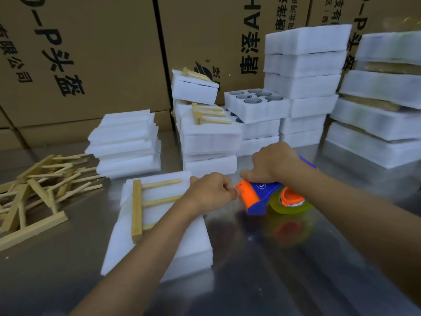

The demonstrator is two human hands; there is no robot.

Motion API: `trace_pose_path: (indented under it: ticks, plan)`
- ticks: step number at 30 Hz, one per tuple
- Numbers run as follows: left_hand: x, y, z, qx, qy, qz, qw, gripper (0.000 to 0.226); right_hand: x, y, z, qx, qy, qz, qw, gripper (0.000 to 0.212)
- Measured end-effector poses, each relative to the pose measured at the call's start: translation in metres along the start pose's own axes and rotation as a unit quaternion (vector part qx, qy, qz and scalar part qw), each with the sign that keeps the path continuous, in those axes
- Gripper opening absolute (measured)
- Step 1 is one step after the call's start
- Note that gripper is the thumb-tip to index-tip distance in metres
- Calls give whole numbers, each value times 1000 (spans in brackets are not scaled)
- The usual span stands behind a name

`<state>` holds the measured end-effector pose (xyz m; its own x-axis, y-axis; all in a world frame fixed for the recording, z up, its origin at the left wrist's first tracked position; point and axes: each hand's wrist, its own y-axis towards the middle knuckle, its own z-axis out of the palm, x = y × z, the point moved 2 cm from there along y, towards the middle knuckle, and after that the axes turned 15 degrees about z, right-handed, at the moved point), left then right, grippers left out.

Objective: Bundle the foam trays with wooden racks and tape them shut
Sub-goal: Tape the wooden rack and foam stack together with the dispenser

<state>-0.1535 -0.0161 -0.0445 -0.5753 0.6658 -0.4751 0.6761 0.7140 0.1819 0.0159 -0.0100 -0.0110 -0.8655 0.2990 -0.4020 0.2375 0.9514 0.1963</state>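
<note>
1. Right hand (272, 161) gripped the tape dispenser (262, 197) from above, fingers curled over its blue and orange body, just right of the near foam tray. Left hand (210, 192) was clenched at the dispenser's orange front end, thumb and forefinger apparently pinching at the tape end; the tape itself was too faint to see there. Yellowish tape roll (293, 205) sat at the dispenser's rear, close above or on the steel table (296, 258).

2. Progress, judged: taping had not started on the near bundle. The near foam tray (159, 242) lay flat with one wooden rack (145, 201) resting on top; no tape visible across it. Likely step in hand: freeing the tape end before wrapping.

3. Far right stack (378, 115): largest pile, foam blocks with wood showing between layers, looking glossy. Probably finished bundles, though tape could not be confirmed.

4. Far centre stack (305, 71): tall pile of closed white foam trays, against the cartons (91, 53).

5. Centre stack (209, 137): foam trays with a rack lying on top, another tilted tray and rack above. Seemingly still to be taped.

6. Open tray (257, 103): round pockets, each holding a dark-rimmed round item; contents not identifiable.

7. Left stack (125, 142): plain foam sheets, no racks on them.

8. Loose wooden racks (38, 185): jumbled heap at far left of the table, plenty remaining.
</note>
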Motion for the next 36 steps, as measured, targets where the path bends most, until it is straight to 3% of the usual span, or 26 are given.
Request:
trace_pose_path:
  ticks: [3,10,17,22,26,32,36]
  plan:
    - [-1,-2,2,29,52,19,998,18,17,-6,-2,-30,-14,-29,999,52]
    - [-3,-5,0,-13,-7,23,1000,28,-3,-6,-2,-9,11,27,1000,55]
    - [-7,-7,1,25,45,39,998,29,14,-12,-7,-27,-20,12,999,52]
    - [-5,-7,-4,-47,-99,46,993,22,27,-17,-10,-30,-55,5,998,46]
    - [-3,-5,-2,-49,-115,45,991,24,30,-19,-11,-21,-73,-8,997,40]
    - [-7,-9,-8,-80,-241,13,967,24,31,-26,-14,-35,-58,7,998,46]
    - [-5,-9,-11,-112,-254,11,961,17,10,-44,-13,-115,29,55,991,50]
